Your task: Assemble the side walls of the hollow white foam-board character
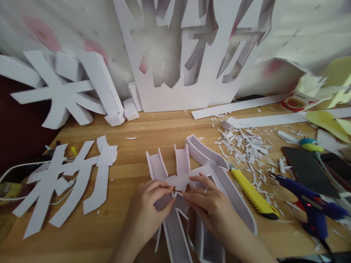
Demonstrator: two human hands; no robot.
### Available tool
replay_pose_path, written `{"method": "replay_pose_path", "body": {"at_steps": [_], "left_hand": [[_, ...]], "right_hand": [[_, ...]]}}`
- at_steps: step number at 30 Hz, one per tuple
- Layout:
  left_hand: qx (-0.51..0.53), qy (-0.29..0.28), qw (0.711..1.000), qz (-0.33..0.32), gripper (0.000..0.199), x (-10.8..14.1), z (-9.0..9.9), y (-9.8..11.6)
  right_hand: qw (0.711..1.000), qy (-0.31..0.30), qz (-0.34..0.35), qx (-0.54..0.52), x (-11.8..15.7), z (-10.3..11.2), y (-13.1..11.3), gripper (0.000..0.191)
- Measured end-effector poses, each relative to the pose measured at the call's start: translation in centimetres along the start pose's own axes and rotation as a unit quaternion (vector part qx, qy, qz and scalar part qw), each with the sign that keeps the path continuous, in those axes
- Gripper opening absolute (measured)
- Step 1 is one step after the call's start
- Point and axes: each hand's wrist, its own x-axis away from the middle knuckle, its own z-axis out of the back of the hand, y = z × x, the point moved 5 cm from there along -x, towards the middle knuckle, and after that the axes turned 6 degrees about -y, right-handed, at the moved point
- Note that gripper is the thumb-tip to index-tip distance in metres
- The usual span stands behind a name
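Note:
A white foam-board character [179,179] with raised side walls lies face down on the wooden table at the front centre. My left hand [153,204] is at its middle-left, thumb and fingertips pinched on a thin white strip at the character's inner edge. Opposite it, my right hand [210,202] rests over the character, its fingers stretched and apart, fingertips touching the central part. A ring is on one finger. Thin strips stick up between the two hands. The right part of the character has long curved walls running toward the front.
A yellow cutter [253,191], a blue glue gun [312,208] and white scraps [246,144] lie to the right. Flat white character pieces [94,182] lie left. Finished-looking white letters [61,91] and a cut-out board [189,96] stand behind; a paper cup [296,100] is back right.

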Motion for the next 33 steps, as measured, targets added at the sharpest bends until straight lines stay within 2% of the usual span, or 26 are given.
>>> {"method": "replay_pose_path", "body": {"at_steps": [4, 11, 22, 33], "left_hand": [[-0.013, 0.021, 0.999, -0.02, 0.025, 0.0, -0.2, 0.4], [-0.027, 0.025, 0.999, 0.001, 0.017, 0.0, -0.3, 0.7], [-0.029, 0.034, 0.999, -0.002, 0.015, 0.0, -0.6, 0.7], [-0.021, 0.015, 1.0, -0.009, 0.023, -0.1, 0.0, 0.6]], "right_hand": [[0.999, -0.001, -0.015, 0.03, 0.2, 0.0, -0.5, 0.026], [0.997, -0.037, -0.054, 0.048, 0.1, -0.3, -1.3, 0.028], [0.996, -0.028, -0.041, 0.077, 0.4, -0.4, -1.2, 0.029], [0.996, -0.023, 0.0, 0.087, 0.8, -0.3, -0.7, 0.032]]}}
